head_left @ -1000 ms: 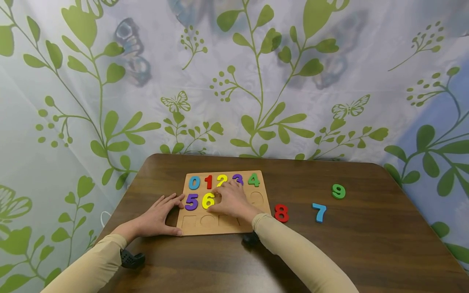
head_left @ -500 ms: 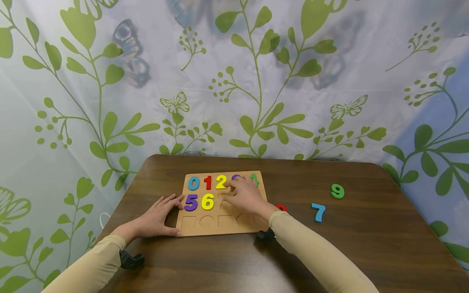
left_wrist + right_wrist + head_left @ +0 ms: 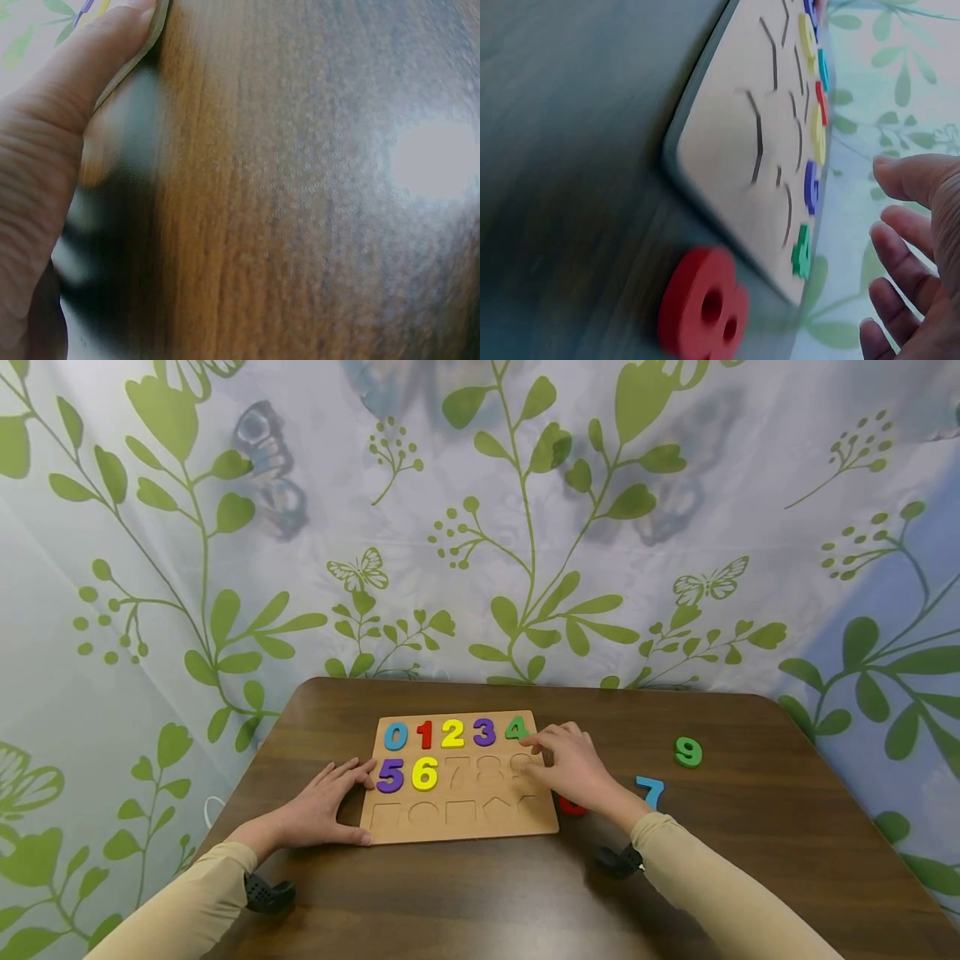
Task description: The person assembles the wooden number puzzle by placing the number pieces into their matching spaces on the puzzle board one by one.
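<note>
A wooden number puzzle board (image 3: 542, 823) lies on the table with 0, 1, 2, 3 and a green 4 (image 3: 519, 732) in its top row. Below them sit a purple 5 (image 3: 387, 763) and a yellow 6 (image 3: 417, 774); the recesses to their right are bare. My left hand (image 3: 318, 806) rests at the board's left edge, fingers spread and thumb at the lower corner. Over the right edge hovers my right hand (image 3: 576, 770), fingers loosely bent, nothing between them. Just beneath it is a red 8 (image 3: 676, 300), partly hidden in the head view.
On the brown table (image 3: 450, 902), right of the board, lie a blue 7 (image 3: 651, 787), partly covered by the right forearm, and a green 9 (image 3: 693, 757). A leaf-patterned curtain (image 3: 450, 585) hangs behind the table's far edge.
My right hand has moved right from beside the 6, across the board to its right edge, uncovering the 3 and the bare recesses. The left hand has stayed in place.
</note>
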`<state>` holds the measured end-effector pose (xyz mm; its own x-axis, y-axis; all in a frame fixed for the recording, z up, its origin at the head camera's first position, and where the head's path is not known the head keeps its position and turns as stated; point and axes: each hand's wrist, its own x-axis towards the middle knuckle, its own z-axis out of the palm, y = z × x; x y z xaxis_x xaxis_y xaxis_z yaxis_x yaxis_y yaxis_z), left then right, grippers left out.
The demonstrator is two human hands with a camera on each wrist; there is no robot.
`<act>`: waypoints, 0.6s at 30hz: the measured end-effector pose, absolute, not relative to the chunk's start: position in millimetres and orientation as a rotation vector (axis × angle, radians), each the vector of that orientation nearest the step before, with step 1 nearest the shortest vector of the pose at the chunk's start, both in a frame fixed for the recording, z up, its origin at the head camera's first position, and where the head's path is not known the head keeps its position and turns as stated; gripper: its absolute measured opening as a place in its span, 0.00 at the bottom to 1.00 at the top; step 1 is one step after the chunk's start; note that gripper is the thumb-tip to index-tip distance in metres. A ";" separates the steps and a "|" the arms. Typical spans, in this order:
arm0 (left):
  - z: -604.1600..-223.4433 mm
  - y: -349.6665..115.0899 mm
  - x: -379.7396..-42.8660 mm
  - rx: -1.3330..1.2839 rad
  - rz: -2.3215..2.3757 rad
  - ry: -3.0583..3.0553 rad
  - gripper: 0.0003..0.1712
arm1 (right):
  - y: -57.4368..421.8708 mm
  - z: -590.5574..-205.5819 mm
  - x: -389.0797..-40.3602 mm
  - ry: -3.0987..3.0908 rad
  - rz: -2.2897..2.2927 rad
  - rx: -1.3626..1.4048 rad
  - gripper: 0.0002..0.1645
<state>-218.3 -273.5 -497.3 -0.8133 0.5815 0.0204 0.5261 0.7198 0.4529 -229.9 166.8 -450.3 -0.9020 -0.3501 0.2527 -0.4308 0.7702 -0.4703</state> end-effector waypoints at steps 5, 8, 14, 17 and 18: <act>-496.2 -273.9 -217.5 0.907 0.673 2.799 0.43 | 193.0 -451.3 -219.6 -2.792 0.795 0.609 0.21; -496.0 -273.4 -217.0 0.912 0.670 2.798 0.44 | 207.1 -452.2 -210.8 -2.791 0.785 0.604 0.22; -497.6 -272.7 -215.6 0.915 0.686 2.791 0.44 | 239.0 -457.1 -192.3 -2.823 0.740 0.573 0.27; -498.9 -273.1 -214.5 0.915 0.692 2.790 0.43 | 256.2 -461.1 -183.4 -2.843 0.737 0.531 0.29; -499.0 -273.5 -214.3 0.912 0.692 2.789 0.44 | 261.3 -461.9 -180.3 -2.847 0.740 0.516 0.30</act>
<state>-214.3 -273.5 -499.0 -0.8098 0.5864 0.0210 0.5281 0.7129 0.4614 -180.3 261.3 -461.9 -0.9287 -0.2893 0.2320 -0.3657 0.8185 -0.4431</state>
